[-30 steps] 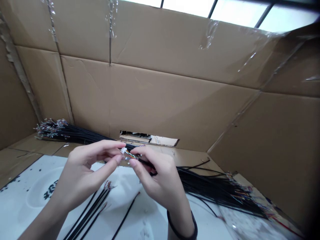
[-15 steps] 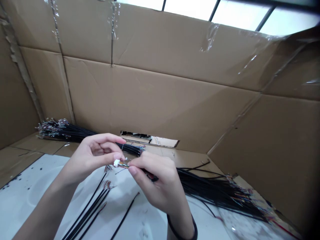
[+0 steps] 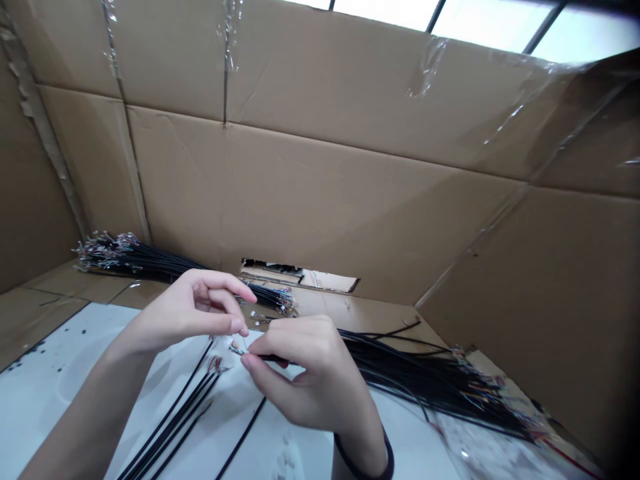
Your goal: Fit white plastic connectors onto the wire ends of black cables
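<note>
On my feed from the head camera, a person's right hand point(image 3: 307, 377) pinches a black wire point(image 3: 265, 358), its stripped, multicoloured end point(image 3: 235, 348) poking out past the fingers. The left hand point(image 3: 190, 313) curls just above that end, fingertips apart from it. A dark wristband point(image 3: 363, 457) circles the right wrist. Loose black cables point(image 3: 170, 417) lie across the white table point(image 3: 60, 353). I can see one bundle of black cables point(image 3: 145, 262) at back left, another point(image 3: 430, 380) at right, and taped cardboard walls point(image 3: 320, 200) behind, with a ragged slot point(image 3: 300, 277) cut low in them.
</note>
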{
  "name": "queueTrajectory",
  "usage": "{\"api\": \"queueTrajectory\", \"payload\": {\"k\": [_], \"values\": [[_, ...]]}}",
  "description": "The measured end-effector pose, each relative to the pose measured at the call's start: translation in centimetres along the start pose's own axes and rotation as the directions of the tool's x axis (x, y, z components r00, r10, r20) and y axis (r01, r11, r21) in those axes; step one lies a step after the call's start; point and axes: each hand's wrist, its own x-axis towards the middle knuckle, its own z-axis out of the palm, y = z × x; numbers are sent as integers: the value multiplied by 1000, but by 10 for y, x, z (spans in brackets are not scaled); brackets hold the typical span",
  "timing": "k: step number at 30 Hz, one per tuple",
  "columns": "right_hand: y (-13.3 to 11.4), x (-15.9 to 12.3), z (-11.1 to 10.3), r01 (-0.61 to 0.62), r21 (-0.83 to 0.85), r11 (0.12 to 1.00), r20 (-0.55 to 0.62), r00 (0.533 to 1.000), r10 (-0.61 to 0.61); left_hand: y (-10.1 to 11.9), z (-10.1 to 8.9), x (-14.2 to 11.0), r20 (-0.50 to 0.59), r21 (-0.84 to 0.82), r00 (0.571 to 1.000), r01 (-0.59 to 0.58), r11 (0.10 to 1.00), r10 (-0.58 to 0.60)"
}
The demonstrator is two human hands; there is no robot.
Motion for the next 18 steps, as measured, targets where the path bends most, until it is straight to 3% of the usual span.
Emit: {"api": "queueTrajectory", "payload": {"k": [3,5,8,10,12,15,18], "values": [[1,1,1,-106,-20,994,12,994,106,1,7,-4,-86,117,994,-60,991,70],[1,1,2,-201,-38,979,-6,980,201,1,15,-8,-181,282,961,-151,947,208],[1,3,3,-280,-32,960,-40,960,278,1,27,-17,-181,571,837,-338,749,516],[1,3,2,-293,-20,956,-67,954,291,0,34,-21,-123,653,768,-414,634,629],[1,4,2,-296,-20,955,-111,950,292,-1,37,-23,-122,668,758,-415,618,640],[1,4,2,-278,-39,960,-169,949,268,-3,36,-23,-190,666,786,-337,665,589],[2,4,2,-240,-47,970,-191,955,227,-4,35,-21,-229,683,784,-293,669,577]]}}
